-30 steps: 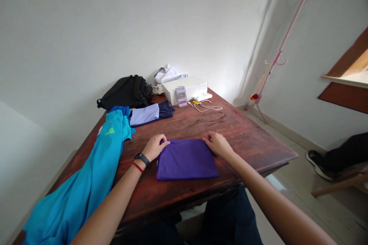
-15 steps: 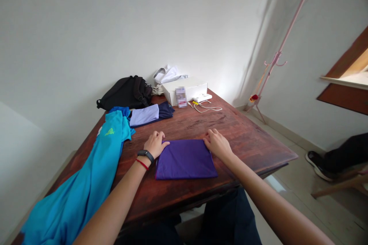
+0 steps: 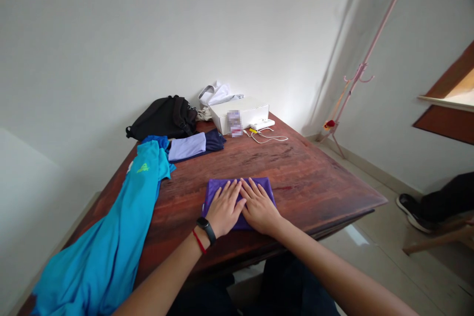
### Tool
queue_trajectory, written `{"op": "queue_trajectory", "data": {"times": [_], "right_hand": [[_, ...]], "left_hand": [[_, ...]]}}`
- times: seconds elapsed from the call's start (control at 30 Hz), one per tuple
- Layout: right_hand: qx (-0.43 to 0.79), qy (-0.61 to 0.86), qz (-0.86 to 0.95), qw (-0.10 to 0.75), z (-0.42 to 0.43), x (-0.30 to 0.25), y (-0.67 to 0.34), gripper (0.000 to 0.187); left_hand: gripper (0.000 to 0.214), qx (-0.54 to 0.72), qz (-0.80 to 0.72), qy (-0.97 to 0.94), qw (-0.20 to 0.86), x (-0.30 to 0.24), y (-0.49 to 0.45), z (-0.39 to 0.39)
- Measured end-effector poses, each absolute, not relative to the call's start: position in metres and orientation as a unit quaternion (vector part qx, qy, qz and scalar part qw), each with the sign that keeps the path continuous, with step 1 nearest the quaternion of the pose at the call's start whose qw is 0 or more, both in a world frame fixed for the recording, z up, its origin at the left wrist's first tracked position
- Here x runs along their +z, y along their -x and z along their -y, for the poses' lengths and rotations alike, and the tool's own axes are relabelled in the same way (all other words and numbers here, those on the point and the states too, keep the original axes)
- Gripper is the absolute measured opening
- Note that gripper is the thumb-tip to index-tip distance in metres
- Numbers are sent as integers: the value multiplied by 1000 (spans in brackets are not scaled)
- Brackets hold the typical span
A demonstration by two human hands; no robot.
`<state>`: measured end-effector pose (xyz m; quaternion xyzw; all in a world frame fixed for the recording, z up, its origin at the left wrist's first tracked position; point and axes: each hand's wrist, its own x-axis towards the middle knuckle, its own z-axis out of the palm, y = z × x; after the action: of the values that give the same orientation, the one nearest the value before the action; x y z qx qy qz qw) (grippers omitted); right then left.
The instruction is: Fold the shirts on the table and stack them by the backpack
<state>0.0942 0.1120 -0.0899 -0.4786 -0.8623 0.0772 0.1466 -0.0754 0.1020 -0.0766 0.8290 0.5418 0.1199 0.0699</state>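
A folded purple cloth (image 3: 212, 190) lies near the front of the dark wooden table (image 3: 314, 182). My left hand (image 3: 224, 207) rests flat on its left half, fingers stretched out, with a black band and a red string on the wrist. My right hand (image 3: 259, 206) lies flat beside it on the right half, fingers spread. The two hands touch side by side and cover most of the cloth.
A bright blue shirt (image 3: 111, 237) drapes along the table's left side. Folded lavender and navy clothes (image 3: 192, 145), a black bag (image 3: 163, 118), a white box (image 3: 242, 111) and a white charger with cable (image 3: 264, 128) sit at the back. Someone's shoe (image 3: 409, 207) shows at right, near a pink coat stand (image 3: 366, 59).
Both hands left the cloth's far corners and came together flat on top of it. The purple cloth now looks shorter from front to back.
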Motion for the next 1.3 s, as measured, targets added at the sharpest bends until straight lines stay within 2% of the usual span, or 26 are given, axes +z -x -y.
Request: {"op": "queue_trajectory", "data": {"times": [0.5,0.87,1.03,1.23,1.3], "right_hand": [[47,536,831,141,-120,-93,-111,62],[47,542,831,118,-124,-91,-121,68],[78,533,839,83,-132,-75,-126,69],[166,440,879,79,-184,-37,-115,49],[213,435,874,51,-206,-31,-104,44]], "left_hand": [[57,108,-601,-792,-17,-81,102,-116],[61,110,-606,-788,-5,-84,106,-118],[57,119,-579,-803,75,-80,126,-131],[65,107,-614,-773,120,-75,152,-159],[65,107,-610,-775,125,-77,154,-164]]}}
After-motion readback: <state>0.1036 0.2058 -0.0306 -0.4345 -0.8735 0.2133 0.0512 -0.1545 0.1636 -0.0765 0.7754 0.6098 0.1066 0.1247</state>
